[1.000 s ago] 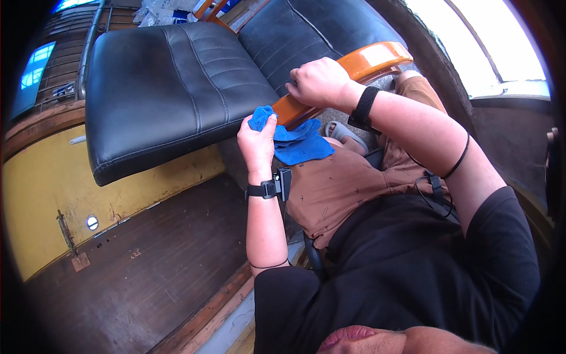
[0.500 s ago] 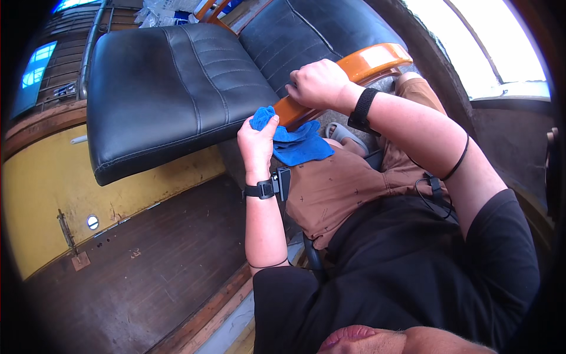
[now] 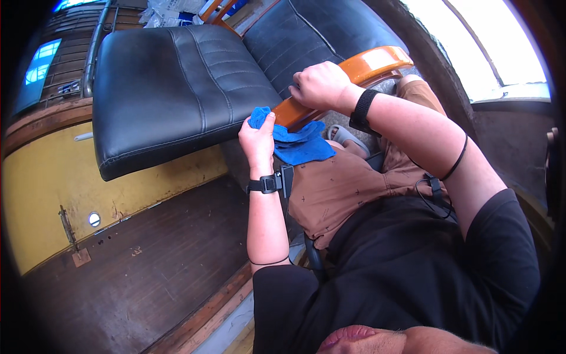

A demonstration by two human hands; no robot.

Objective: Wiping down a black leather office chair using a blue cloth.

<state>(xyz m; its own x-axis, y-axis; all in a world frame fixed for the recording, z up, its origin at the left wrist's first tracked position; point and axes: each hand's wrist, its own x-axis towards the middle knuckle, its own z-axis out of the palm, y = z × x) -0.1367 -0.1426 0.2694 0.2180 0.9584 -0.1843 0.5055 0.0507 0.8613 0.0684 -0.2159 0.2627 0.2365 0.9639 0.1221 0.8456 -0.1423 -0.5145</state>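
A black padded chair [image 3: 159, 94] with stitched seams is tipped on its side in front of me, its wooden armrest [image 3: 380, 62] curving toward me. My right hand [image 3: 321, 85] is closed over the middle of that glossy orange-brown armrest. At the armrest's lower left end, my left hand [image 3: 257, 140] grips a blue cloth [image 3: 303, 146], thumb up along it. The loose part of the cloth drapes below the armrest, over my brown shorts. My right fingertips are partly hidden behind the hand.
A yellow panel [image 3: 41, 194] and a dark brown wooden surface [image 3: 153, 265] lie to the left. Metal bars [image 3: 94, 47] and clear plastic packaging [image 3: 168, 15] are at the far left. A bright window [image 3: 489, 41] stands at the right. My sandalled foot [image 3: 348, 138] shows below the armrest.
The chair has shifted slightly to the right in view. My left wrist has moved a little right, the cloth still in that hand; my right hand stays on the armrest.
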